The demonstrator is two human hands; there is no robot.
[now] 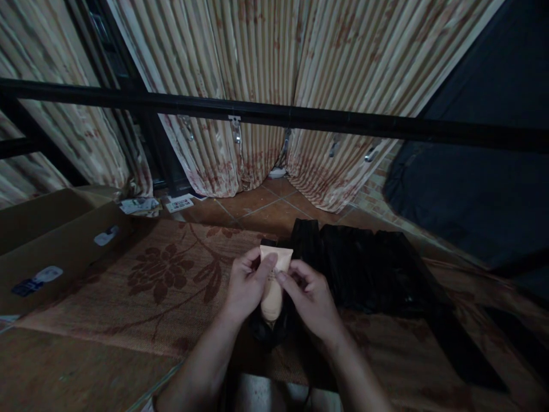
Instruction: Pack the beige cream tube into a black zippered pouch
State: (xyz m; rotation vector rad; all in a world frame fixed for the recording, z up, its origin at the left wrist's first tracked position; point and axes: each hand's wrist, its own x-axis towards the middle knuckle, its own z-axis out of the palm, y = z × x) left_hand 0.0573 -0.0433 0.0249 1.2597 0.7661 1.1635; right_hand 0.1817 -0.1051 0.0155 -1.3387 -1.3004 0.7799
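A beige squeeze tube with a flat crimped end at the top and small dark print is held in front of me. My left hand grips its left side, thumb lying across the upper front. On the other side my right hand has its thumb tip on the tube's right edge and its fingers curled. Black crumpled material shows below the tube; I cannot tell whether it is attached. A dark edge also peeks out behind the crimped end.
A stack of black packages lies to the right on the patterned cloth. An open cardboard box stands left, near papers on the tiled floor. A dark metal bar with hanging clips crosses before striped curtains.
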